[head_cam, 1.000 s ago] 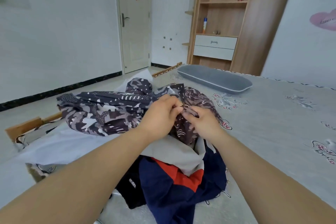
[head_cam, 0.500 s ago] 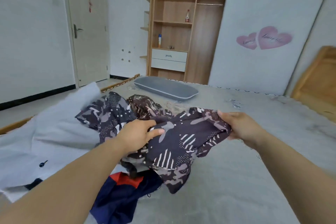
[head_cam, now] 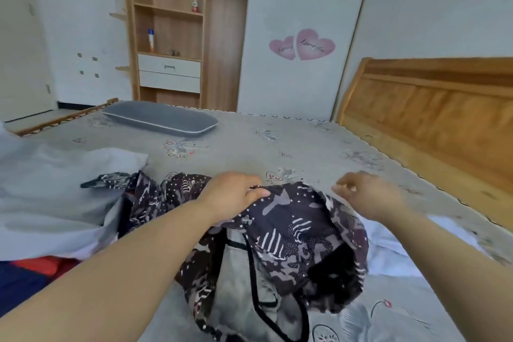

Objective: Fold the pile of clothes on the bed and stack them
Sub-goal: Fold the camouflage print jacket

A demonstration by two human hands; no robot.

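Left hand (head_cam: 231,194): grasping patterned garment (head_cam: 294,233) edge.
Right hand (head_cam: 369,197): loosely curled, released (hovering beside garment).
Bed (head_cam: 277,147): open beyond.

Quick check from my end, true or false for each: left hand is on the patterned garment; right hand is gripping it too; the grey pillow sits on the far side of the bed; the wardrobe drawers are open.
1. The left hand holds the patterned garment. True.
2. The right hand also has a grip on it. False: its fingers are loosely curled above the cloth, holding nothing.
3. The grey pillow lies at the bed's far side. True.
4. The wardrobe drawers are open. False: both are closed.
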